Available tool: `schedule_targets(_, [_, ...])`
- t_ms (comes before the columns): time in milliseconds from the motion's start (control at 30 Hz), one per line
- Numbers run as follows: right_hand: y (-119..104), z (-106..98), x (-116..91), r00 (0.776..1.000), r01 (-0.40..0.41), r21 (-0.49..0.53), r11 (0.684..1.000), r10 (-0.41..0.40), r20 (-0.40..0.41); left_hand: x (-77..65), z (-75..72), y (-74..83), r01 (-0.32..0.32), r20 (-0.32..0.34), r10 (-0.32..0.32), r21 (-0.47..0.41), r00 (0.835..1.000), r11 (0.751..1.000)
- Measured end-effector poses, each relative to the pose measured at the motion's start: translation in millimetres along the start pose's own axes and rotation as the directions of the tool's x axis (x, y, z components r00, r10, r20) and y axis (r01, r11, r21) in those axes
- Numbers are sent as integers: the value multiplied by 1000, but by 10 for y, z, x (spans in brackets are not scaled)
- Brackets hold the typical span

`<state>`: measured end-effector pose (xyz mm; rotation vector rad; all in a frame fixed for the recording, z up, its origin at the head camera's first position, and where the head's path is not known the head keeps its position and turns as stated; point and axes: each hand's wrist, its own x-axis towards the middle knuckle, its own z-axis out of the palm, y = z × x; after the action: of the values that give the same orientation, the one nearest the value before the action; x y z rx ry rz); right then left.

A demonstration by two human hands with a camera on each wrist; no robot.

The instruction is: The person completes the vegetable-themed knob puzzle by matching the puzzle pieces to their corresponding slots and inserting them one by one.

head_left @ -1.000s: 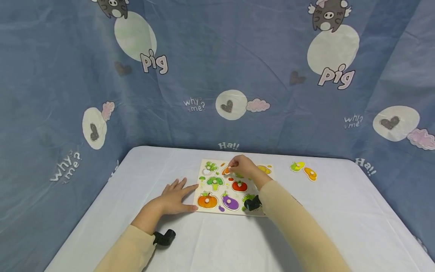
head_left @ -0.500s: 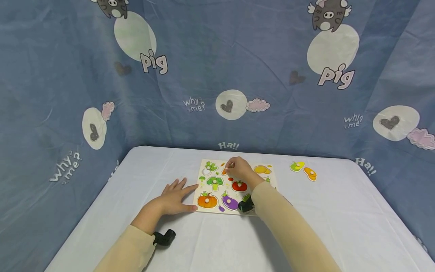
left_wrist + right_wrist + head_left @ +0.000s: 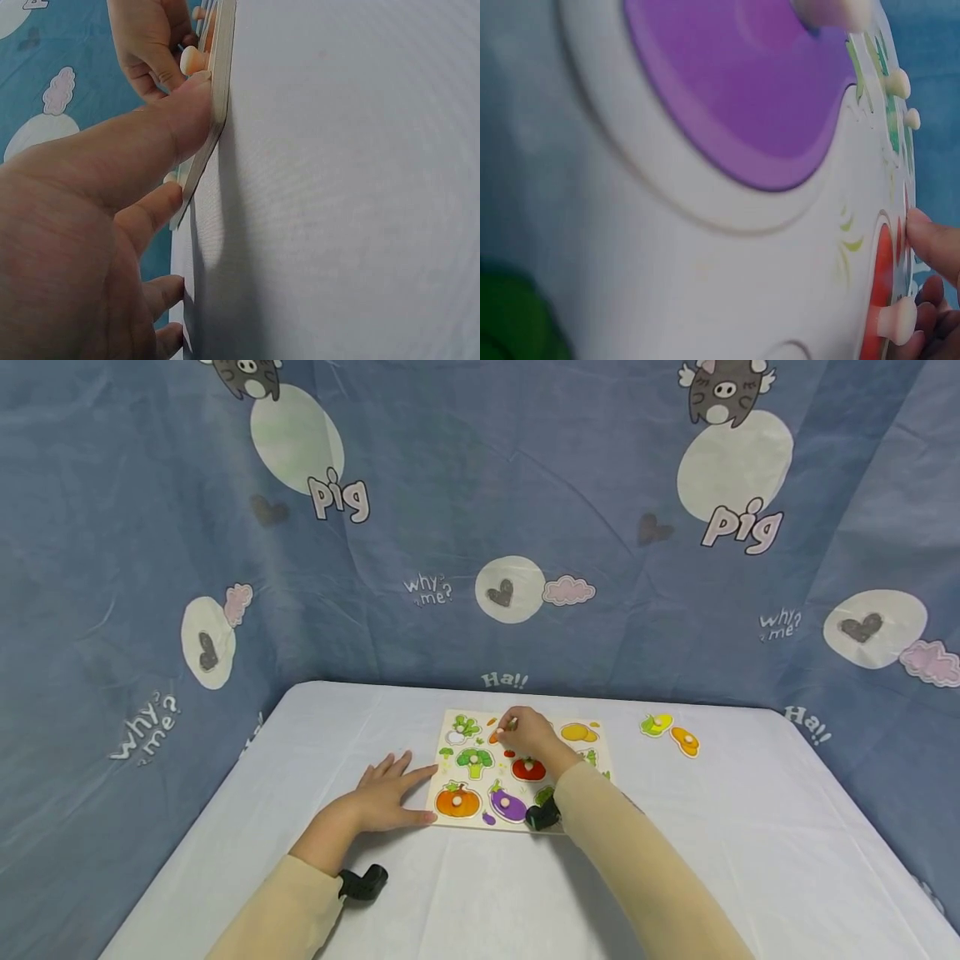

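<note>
My left hand (image 3: 386,797) lies with fingers spread at the left edge of a vegetable knob puzzle board (image 3: 444,774). In the left wrist view its thumb (image 3: 169,120) presses on the board's rim. Near the top of the board, my right hand (image 3: 534,737) pinches the carrot puzzle piece (image 3: 493,737), partly hidden by the fingers. The right wrist view shows the thumb (image 3: 934,244) against the board's far part. Around it sit knobbed pieces: broccoli (image 3: 475,763), tomato (image 3: 528,769), pumpkin (image 3: 457,802) and eggplant (image 3: 507,804).
On the white tablecloth (image 3: 750,827), right of the board, lie a yellow-green corn-like piece (image 3: 656,725) and an orange piece (image 3: 685,742). A blue patterned curtain (image 3: 420,643) hangs behind the table. My right forearm (image 3: 637,843) covers the board's lower right corner.
My right hand has shifted slightly left and down over the carrot spot, then stayed there. The yellow shape at the board's upper right shows more fully. My left hand has not moved.
</note>
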<state>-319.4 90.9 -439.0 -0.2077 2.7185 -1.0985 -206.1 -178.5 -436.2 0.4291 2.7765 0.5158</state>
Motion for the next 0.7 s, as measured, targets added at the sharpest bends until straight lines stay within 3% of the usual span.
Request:
schedule_targets(200, [8, -101, -33, 999, 15, 45, 999, -16, 32, 1, 3, 1, 2, 2, -2, 2, 1000, 1000])
schedule_targets(433, [-56, -299, -142, 998, 62, -55, 997, -64, -26, -1, -8, 6, 0, 1, 0, 7, 1000, 1000])
schedule_targets(700, [-42, -559, -349, 991, 120, -64, 991, -124, -57, -1, 1, 8, -3, -7, 3, -7, 1000, 1000])
